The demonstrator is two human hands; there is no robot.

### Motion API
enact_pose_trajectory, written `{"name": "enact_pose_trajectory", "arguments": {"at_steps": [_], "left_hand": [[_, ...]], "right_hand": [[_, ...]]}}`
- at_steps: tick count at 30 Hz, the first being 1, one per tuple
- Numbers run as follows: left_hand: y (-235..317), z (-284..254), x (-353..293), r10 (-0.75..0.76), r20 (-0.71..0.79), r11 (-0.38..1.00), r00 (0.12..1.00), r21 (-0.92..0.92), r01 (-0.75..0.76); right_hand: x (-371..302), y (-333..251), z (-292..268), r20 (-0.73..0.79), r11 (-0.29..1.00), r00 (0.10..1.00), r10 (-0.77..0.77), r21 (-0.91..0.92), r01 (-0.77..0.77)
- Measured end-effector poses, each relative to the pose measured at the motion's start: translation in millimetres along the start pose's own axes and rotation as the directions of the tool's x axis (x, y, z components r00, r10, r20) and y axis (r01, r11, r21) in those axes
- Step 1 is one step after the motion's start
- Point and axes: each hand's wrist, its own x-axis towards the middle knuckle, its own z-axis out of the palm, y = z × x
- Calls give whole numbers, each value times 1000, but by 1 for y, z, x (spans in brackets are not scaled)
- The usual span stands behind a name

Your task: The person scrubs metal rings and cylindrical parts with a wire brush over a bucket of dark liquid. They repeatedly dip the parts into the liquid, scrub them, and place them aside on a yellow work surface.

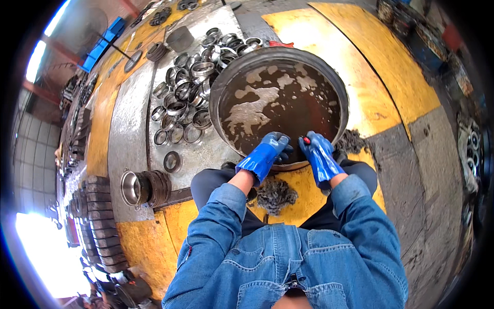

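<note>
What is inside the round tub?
The tub holds murky brown liquid with pale foam patches. The liquid hides the bottom and anything submerged; the left hand and right hand cover part of the near edge.

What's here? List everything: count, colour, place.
Basin: one, dark, centre.
Liquid: one pool, brown, in basin.
Metal rings: many, silver and dark, mostly left of basin.
Container: one, grey, beyond rings.
Fibrous clumps: two, grey, near and right of basin.
Metal housing: one, silver, lower left.
Floor sheets: several, yellow and grey, underneath.
Slim object: one, red, beyond basin.
Small item: one, red, in right hand.
Edge clutter: uncountable, mixed colours, both sides.
Left hand: one, blue-gloved, basin's near side.
Right hand: one, blue-gloved, beside left.
Sleeves: two, blue, below.
</note>
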Motion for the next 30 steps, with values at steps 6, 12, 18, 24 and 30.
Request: {"name": "enact_pose_trajectory", "arguments": {"at_steps": [6, 12, 18, 24, 30], "left_hand": [[-27, -41, 52, 191, -91, 896, 977, 424, -136], [26, -25, 91, 240, -183, 685, 954, 727, -33], [37, -72, 148, 334, -268, 557, 904, 830, 41], [67, -97, 218, 327, -272, 361, 905, 921, 146], [81, -111, 270, 454, 12, -17, 891, 1000, -5]], "right_hand": [[44, -9, -29, -3, 959, 998, 57, 277, -54], [75, 45, -29, 154, 797, 959, 239, 533, -284], [91, 29, -60, 261, 780, 918, 300, 487, -394], [88, 23, -57, 128, 827, 939, 318, 448, -341], [80, 16, -48, 28, 893, 966, 256, 375, -248]]}}
